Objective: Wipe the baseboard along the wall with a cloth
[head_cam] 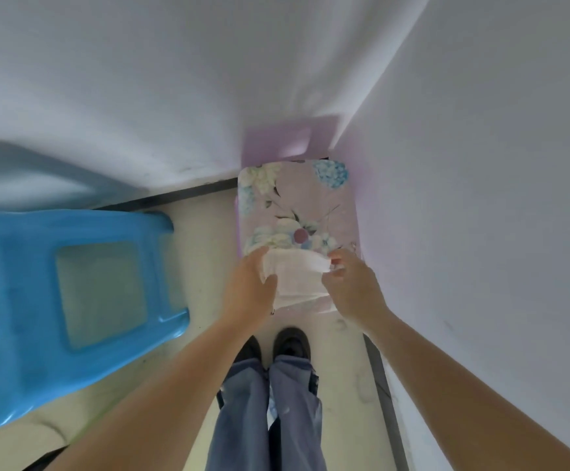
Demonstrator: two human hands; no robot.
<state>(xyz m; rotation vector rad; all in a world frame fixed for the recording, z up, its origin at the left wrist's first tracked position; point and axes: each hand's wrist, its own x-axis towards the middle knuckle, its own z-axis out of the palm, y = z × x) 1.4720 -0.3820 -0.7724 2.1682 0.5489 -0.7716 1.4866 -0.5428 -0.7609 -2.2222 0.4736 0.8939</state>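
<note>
walls: white, two faces meeting in a corner behind the floral seat.
blue plastic chair: at left, on the floor, back toward the far wall.
floor: pale, scuffed.
legs: in blue jeans, dark shoes pointing at the corner.
floral seat: pink, flower print, tucked into the corner.
baseboard: dark strip; one run left-right under the far wall, a second run along the right wall, heading toward the corner.
cloth: white, held in the air over the near edge of the floral seat, apart from the baseboard; long axis left-right between both hands, loose flap hanging toward the shoes.
left hand: fingers curled round the cloth's left end.
right hand: pinches the cloth's right end between thumb and fingertips.
</note>
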